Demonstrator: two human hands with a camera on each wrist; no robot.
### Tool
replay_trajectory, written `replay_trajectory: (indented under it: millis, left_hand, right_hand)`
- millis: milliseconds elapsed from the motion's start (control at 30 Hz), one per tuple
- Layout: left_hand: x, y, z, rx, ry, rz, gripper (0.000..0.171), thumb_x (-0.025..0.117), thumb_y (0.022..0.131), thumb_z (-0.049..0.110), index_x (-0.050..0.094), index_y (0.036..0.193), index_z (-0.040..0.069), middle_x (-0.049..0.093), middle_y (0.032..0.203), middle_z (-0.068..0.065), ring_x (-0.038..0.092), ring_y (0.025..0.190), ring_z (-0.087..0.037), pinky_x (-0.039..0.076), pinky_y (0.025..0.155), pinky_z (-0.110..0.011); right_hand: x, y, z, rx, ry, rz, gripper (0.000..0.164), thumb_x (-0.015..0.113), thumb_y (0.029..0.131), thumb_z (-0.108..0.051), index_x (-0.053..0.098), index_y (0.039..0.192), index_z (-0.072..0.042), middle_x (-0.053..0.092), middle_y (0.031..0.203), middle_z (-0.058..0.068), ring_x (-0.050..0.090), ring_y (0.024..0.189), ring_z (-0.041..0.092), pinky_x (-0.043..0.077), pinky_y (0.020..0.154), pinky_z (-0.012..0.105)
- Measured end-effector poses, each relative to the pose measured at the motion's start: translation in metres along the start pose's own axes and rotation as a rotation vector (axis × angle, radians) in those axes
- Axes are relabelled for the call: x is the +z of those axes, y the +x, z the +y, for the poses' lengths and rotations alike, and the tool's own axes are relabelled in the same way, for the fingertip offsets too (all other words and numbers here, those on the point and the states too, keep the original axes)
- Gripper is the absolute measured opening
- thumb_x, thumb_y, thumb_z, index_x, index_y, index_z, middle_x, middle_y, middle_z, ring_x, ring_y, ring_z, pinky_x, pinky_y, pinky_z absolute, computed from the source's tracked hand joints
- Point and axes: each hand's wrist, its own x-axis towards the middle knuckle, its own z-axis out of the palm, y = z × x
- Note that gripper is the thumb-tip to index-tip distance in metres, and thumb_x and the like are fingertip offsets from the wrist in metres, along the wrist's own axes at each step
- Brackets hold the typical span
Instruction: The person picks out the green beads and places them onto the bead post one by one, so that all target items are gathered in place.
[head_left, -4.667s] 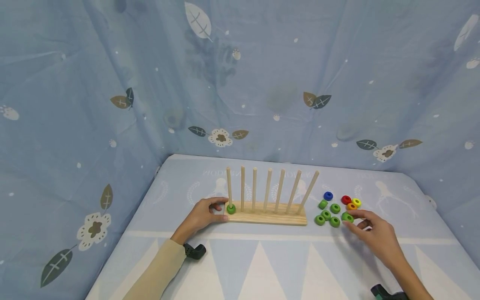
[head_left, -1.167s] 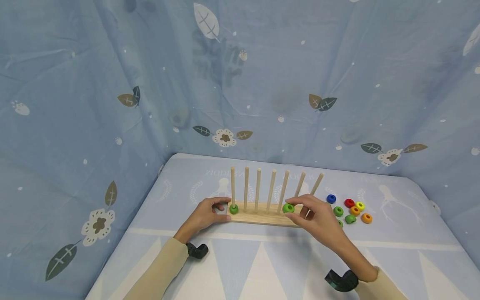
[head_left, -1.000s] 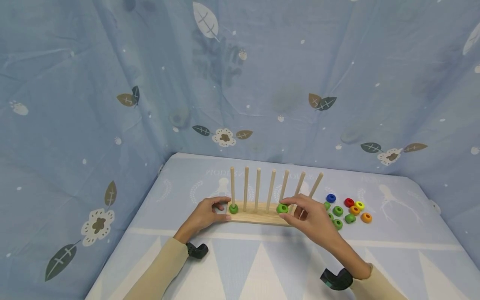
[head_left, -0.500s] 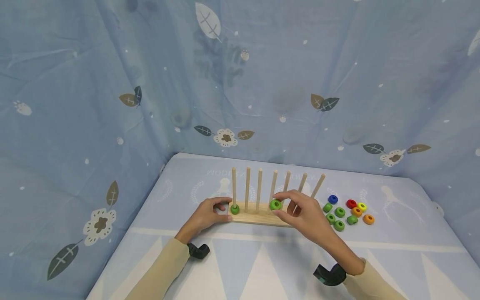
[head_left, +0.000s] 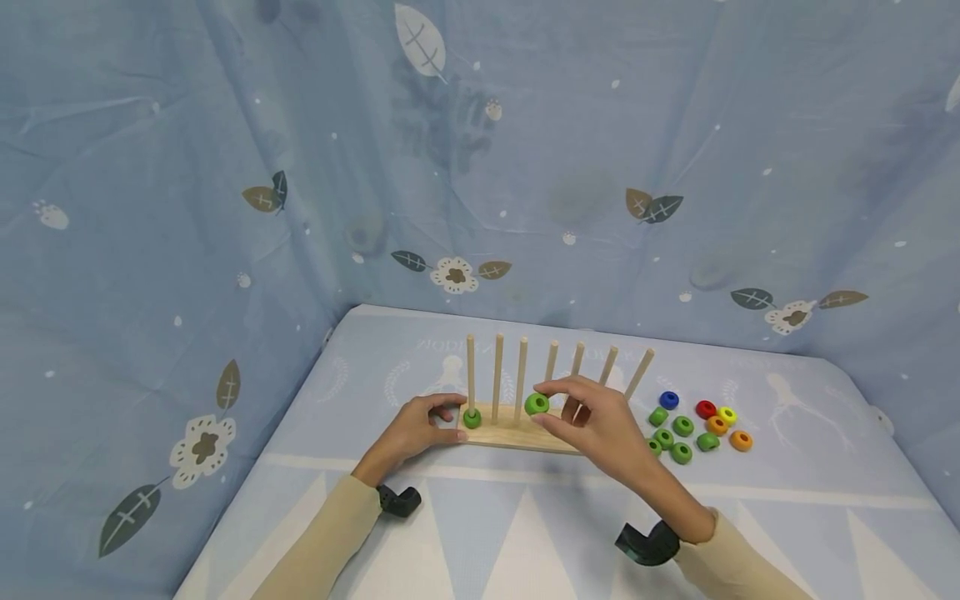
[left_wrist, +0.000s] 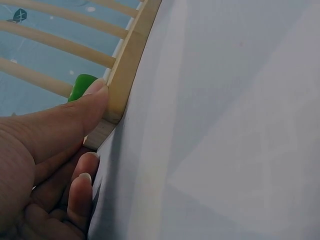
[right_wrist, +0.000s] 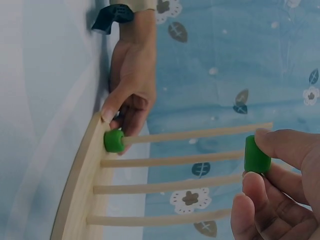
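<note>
A wooden peg rack with several upright pegs stands on the table. One green bead sits at the foot of its leftmost peg. My left hand grips the rack's left end, thumb on the front edge, as the left wrist view shows near the rack's corner. Between thumb and fingertips, my right hand pinches another green bead, held in front of the middle pegs. In the right wrist view that pinched bead is level with the upper part of the pegs, off any peg.
Right of the rack lie several loose green beads, a blue bead, a red bead, a yellow bead and two orange beads, one the outermost orange bead. A patterned curtain hangs behind the table.
My right hand took a green bead from the loose group and carried it left past the right-hand pegs, lifting it slightly. My left hand stays on the rack's end.
</note>
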Motion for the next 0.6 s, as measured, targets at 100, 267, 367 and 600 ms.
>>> replay_trajectory:
  millis: [100, 267, 367, 600]
  left_hand:
    - [0.0, 0.0, 0.0, 0.0, 0.001, 0.003, 0.058, 0.091, 0.076, 0.023, 0.068, 0.129, 0.023, 0.062, 0.101, -0.004, 0.049, 0.073, -0.021, 0.043, 0.068, -0.035]
    - [0.001, -0.001, 0.0, 0.001, -0.005, 0.006, 0.058, 0.09, 0.076, 0.022, 0.068, 0.129, 0.023, 0.062, 0.101, -0.005, 0.049, 0.073, -0.021, 0.043, 0.068, -0.036]
    - [0.002, -0.001, 0.001, 0.001, -0.01, 0.007, 0.058, 0.091, 0.076, 0.022, 0.069, 0.129, 0.022, 0.062, 0.101, -0.005, 0.049, 0.073, -0.021, 0.042, 0.068, -0.036]
    - [0.001, -0.001, 0.001, -0.006, -0.003, 0.013, 0.058, 0.091, 0.075, 0.022, 0.069, 0.129, 0.023, 0.062, 0.1, -0.004, 0.049, 0.073, -0.021, 0.042, 0.068, -0.036]
  right_hand:
    - [0.001, 0.003, -0.003, 0.005, -0.006, -0.002, 0.032, 0.082, 0.087, -0.027, 0.073, 0.117, -0.023, 0.067, 0.095, -0.013, 0.056, 0.065, 0.005, 0.05, 0.059, 0.026]
    - [0.003, 0.007, -0.009, 0.012, 0.005, -0.001, 0.032, 0.082, 0.086, -0.029, 0.073, 0.116, -0.026, 0.063, 0.086, -0.015, 0.056, 0.063, 0.005, 0.049, 0.057, 0.029]
    - [0.005, 0.009, -0.012, 0.007, 0.025, 0.003, 0.032, 0.083, 0.086, -0.028, 0.073, 0.116, -0.025, 0.063, 0.087, -0.015, 0.056, 0.063, 0.006, 0.049, 0.056, 0.029]
    - [0.011, 0.015, -0.014, -0.018, 0.054, 0.015, 0.031, 0.082, 0.087, -0.027, 0.073, 0.117, -0.025, 0.065, 0.099, -0.015, 0.056, 0.065, 0.006, 0.049, 0.057, 0.027]
